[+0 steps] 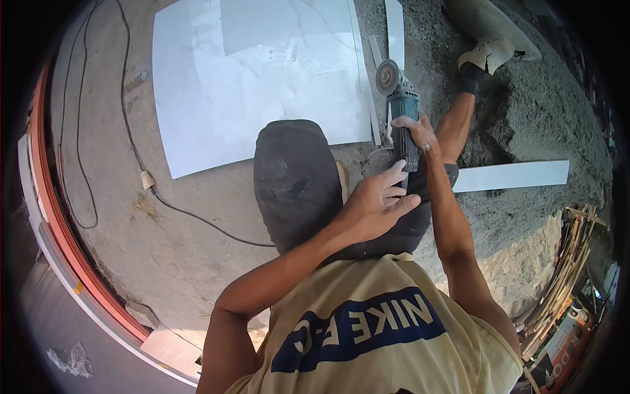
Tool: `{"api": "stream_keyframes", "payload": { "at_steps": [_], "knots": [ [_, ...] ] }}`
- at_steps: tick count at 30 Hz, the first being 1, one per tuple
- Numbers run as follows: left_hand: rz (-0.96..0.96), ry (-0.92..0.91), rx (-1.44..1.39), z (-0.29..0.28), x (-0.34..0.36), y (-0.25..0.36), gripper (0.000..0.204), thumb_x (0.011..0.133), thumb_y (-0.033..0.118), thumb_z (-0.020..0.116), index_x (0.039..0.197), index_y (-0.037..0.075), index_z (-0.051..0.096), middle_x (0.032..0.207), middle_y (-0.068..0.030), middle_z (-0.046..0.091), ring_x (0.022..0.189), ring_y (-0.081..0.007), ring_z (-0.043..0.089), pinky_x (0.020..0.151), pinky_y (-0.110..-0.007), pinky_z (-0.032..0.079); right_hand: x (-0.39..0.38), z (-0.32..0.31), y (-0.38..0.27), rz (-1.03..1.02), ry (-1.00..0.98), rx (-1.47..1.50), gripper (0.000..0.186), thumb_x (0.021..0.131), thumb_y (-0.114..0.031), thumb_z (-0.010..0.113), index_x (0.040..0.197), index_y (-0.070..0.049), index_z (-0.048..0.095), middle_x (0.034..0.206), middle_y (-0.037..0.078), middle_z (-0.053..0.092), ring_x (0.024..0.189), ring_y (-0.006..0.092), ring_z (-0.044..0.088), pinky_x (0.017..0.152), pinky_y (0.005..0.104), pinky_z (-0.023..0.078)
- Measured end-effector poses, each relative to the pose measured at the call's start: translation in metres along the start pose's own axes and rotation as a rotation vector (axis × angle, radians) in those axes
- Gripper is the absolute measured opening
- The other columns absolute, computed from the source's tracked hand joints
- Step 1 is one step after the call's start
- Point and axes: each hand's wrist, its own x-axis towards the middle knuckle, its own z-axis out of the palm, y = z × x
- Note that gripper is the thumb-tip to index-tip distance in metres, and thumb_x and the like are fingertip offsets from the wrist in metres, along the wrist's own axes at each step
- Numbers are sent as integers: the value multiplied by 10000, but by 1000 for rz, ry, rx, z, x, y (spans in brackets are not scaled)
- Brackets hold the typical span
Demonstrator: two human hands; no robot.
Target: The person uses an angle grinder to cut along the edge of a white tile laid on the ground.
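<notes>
My right hand (pixel 422 133) is wrapped around the body of a teal and black angle grinder (pixel 404 108). The grinder points away from me, its round disc (pixel 387 77) at the far end, over the right edge of a large white marbled tile (pixel 262 85). Close to the grinder's rear end is my left hand (pixel 379 202), fingers apart and holding nothing visible. Its fingertips reach the back of the tool; whether they press on it I cannot tell.
Narrow white strips (pixel 395 33) lie right of the tile, another strip (pixel 515 176) near my right leg. A dark cord with a pale connector (pixel 147 180) crosses the concrete on the left. Grey sand (pixel 545 118) and stacked wood pieces (pixel 569 262) are at right.
</notes>
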Motion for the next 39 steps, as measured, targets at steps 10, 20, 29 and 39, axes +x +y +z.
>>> {"api": "stream_keyframes", "payload": {
  "at_steps": [10, 20, 29, 39],
  "knots": [
    [446, 422, 1427, -306, 95, 379, 543, 948, 381, 659, 1302, -26, 603, 1081, -131, 717, 874, -193, 686, 783, -338, 553, 19, -75, -221, -266, -40, -9, 465, 669, -311, 736, 929, 49, 598, 756, 123, 644, 585, 203, 640, 570, 338, 544],
    [-123, -329, 1297, -95, 80, 178, 1224, 692, 110, 759, 1596, 280, -49, 1603, -325, 68, 1478, -531, 60, 1155, -613, 230, -87, -94, -298, -148, -100, 556, 306, 678, -132, 703, 918, 26, 599, 722, 105, 626, 566, 231, 646, 543, 356, 550],
    [-189, -22, 474, 115, 3, 115, 402, 995, 368, 571, 1152, -3, 590, 1068, -237, 684, 1017, -386, 671, 872, -445, 512, -147, -163, -387, -55, -30, 440, 306, 687, -164, 694, 918, 6, 588, 708, 82, 596, 548, 207, 601, 524, 340, 499],
    [-608, 320, 426, 219, -116, -5, 515, 789, 259, 705, 1210, -13, 584, 1052, -274, 660, 1046, -389, 643, 877, -489, 478, -117, -133, -254, -200, -47, 352, 549, 629, -180, 695, 1114, 62, 610, 962, 76, 618, 834, 216, 591, 759, 325, 477]
  ]
}}
